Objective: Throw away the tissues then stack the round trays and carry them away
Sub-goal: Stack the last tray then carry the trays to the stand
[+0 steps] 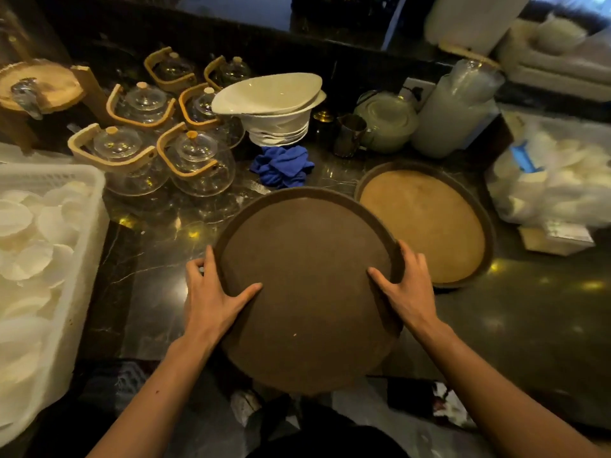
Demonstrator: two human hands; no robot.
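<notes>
Brown round tray looks stiff, light, matte, likely non-slip; take it at opposite rim edges | your left hand and right hand grip its sides, near edge overhanging the bench | tan-faced second tray lies flat just beside, right | no tissues seen.

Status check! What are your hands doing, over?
Left hand, right hand gripping dark tray. Tan tray alongside, unstacked. Blue cloth behind, clear.
</notes>
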